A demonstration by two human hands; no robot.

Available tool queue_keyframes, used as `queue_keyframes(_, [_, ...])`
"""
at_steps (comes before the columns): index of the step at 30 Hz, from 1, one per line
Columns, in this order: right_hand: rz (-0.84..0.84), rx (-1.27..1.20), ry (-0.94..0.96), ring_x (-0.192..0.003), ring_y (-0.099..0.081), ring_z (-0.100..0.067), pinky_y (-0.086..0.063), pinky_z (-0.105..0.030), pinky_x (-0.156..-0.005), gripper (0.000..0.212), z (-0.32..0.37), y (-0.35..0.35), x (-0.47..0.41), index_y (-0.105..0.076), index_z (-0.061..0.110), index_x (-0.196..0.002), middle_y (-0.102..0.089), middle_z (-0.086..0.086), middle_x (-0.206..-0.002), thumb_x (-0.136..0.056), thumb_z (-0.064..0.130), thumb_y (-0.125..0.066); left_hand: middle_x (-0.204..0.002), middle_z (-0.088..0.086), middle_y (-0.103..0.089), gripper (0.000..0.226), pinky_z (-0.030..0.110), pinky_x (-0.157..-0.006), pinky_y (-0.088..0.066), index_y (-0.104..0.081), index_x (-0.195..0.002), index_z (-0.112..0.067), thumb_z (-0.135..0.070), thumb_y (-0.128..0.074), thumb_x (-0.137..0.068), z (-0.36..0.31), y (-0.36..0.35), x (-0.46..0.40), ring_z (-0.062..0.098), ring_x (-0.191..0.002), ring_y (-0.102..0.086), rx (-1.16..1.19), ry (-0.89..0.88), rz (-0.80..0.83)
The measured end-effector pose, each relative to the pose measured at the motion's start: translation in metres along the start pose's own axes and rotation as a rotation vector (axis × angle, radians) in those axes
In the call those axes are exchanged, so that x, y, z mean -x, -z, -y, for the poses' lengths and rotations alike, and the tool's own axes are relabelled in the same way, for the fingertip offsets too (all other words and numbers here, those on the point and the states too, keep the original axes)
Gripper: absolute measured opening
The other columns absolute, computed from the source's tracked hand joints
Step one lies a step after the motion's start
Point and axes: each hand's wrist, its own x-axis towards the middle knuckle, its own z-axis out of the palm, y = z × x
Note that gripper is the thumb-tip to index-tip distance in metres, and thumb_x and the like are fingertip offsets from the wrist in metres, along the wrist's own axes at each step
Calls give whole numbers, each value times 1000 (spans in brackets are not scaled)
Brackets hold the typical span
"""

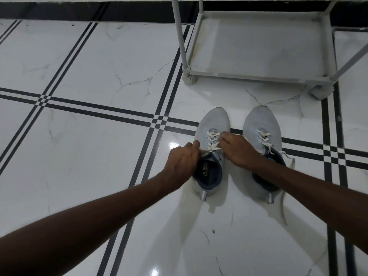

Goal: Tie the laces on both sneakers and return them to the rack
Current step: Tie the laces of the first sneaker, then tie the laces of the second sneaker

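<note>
Two light grey sneakers with white laces stand side by side on the tiled floor, toes pointing away from me. My left hand (182,159) and my right hand (238,148) both pinch the laces (212,147) of the left sneaker (214,124), pulling them out to either side over its tongue. My right forearm crosses over the heel part of the right sneaker (260,124). That shoe's laces (265,140) hang loose, one end trailing on the floor to its right.
A pale grey shoe rack (258,76) with a bare bottom shelf stands just beyond the sneakers at the upper right, on small feet. White marble tiles with black stripes cover the floor (89,66). A dark skirting runs along the far wall.
</note>
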Motion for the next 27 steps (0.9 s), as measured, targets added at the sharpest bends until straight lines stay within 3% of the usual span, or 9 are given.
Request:
queue_keyframes(3, [53, 271, 155, -75, -62, -32, -39, -35, -62, 33, 3, 3, 3, -56, 12, -90, -67, -11, -82, -93, 42, -43, -75, 6, -68, 27, 31, -51, -27, -52, -101, -12, -35, -37, -102, 11, 2, -4, 22, -51, -44, -82, -170, 30])
queue_keyframes(6, [52, 661, 436, -52, -63, -31, -31, -28, -48, 14, 12, 15, 5, -60, 15, -75, -67, -8, -62, -83, 25, -55, -71, 5, -66, 40, 31, -51, -24, -51, -96, -14, -37, -19, -97, 17, 8, -5, 25, -52, -46, -105, -243, 61])
queue_keyframes(8, [70, 703, 465, -41, -58, -27, -24, -24, -45, 25, 13, 23, 5, -60, 18, -64, -62, -5, -50, -79, 27, -42, -75, 6, -68, 33, 32, -53, -26, -52, -101, -15, -32, -24, -99, 22, 10, -4, 28, -58, -52, -140, -250, 111])
queue_keyframes(10, [108, 670, 471, -45, -60, -27, -24, -25, -48, 41, 8, 26, 1, -64, 21, -68, -63, -5, -52, -79, 34, -27, -78, 7, -69, 22, 32, -55, -29, -53, -108, -17, -24, -34, -100, 26, 14, -5, 30, -61, -54, -187, -224, 169])
queue_keyframes(15, [102, 630, 437, -39, -58, -27, -22, -24, -45, 37, -7, 15, 4, -64, 19, -69, -61, -6, -48, -83, 33, -33, -84, 7, -72, 27, 31, -58, -31, -58, -119, -21, -19, -38, -101, 29, 19, -6, 28, -65, -59, -218, -205, 230])
queue_keyframes(21, [19, 660, 508, -49, -60, -31, -27, -29, -48, 35, -11, 18, 1, -61, 16, -66, -64, -9, -56, -88, 37, -43, -74, 4, -68, 35, 30, -55, -34, -65, -106, -18, -31, -33, -103, 32, 24, -11, 26, -61, -58, -187, -255, 221])
queue_keyframes(23, [87, 697, 486, -71, -61, -34, -42, -37, -60, 41, -10, 27, 10, -62, 11, -79, -66, -14, -73, -86, 45, -41, -77, 1, -68, 49, 31, -59, -43, -66, -92, -19, -47, -27, -102, 38, 30, -19, 24, -68, -63, -145, -203, 181])
queue_keyframes(25, [88, 708, 414, -94, -59, -36, -49, -45, -78, 48, -19, 44, 25, -62, 9, -100, -65, -16, -96, -82, 51, -47, -94, 3, -71, 48, 33, -67, -45, -67, -98, -20, -49, -30, -101, 35, 35, -33, 26, -85, -67, -62, -201, 81])
queue_keyframes(27, [79, 602, 307, -101, -57, -37, -49, -49, -85, 51, -32, 63, 42, -62, 6, -108, -65, -18, -104, -82, 46, -45, -100, 6, -71, 41, 35, -71, -45, -66, -105, -17, -44, -36, -98, 18, 39, -48, 29, -90, -66, 12, -233, -35])
